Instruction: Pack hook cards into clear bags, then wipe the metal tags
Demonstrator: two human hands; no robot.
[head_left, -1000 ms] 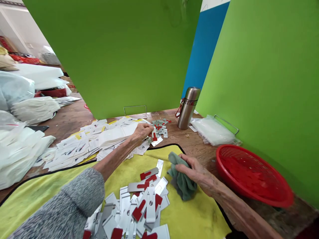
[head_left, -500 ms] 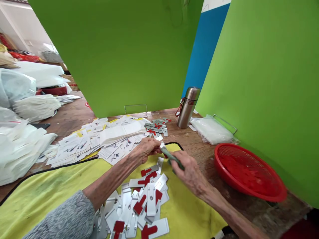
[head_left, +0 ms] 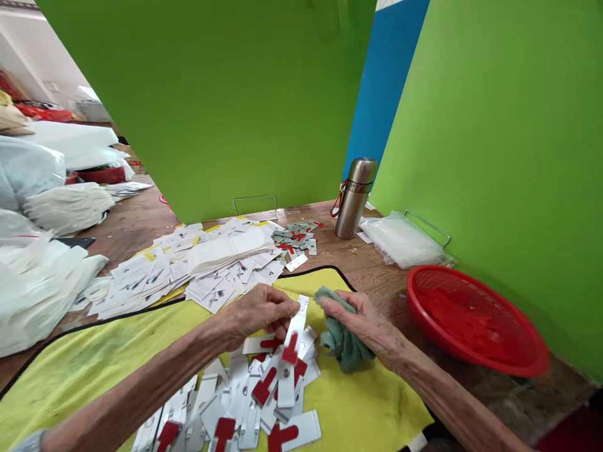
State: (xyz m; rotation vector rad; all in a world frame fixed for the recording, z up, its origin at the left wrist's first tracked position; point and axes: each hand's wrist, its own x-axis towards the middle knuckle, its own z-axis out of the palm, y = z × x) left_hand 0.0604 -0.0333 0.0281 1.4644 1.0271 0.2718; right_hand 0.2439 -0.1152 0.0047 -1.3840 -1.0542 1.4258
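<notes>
My left hand [head_left: 268, 311] pinches a silver metal plate [head_left: 298, 323] with a red tab, held tilted above the pile. My right hand [head_left: 360, 320], just to the right, grips a crumpled green cloth [head_left: 346, 342] between thumb and fingers. Below my left hand, a heap of silver plates [head_left: 249, 402], some with red tabs, lies on the yellow towel [head_left: 372, 402]. Past the towel's black edge, one light plate [head_left: 296, 262] rests beside a small pile of grey and red pieces [head_left: 294, 237].
Printed cards [head_left: 141, 276] and white sleeves [head_left: 230, 250] spread behind the towel. A steel thermos [head_left: 354, 201] and a clear plastic bag [head_left: 405, 242] stand near the green panels. At right is a red basket [head_left: 522, 361] with red pieces; white bags [head_left: 38, 295] lie left.
My left hand has come back toward the heap and now has a red-tabbed plate. My right hand has moved down and right with the cloth. A light plate now lies by the small pile.
</notes>
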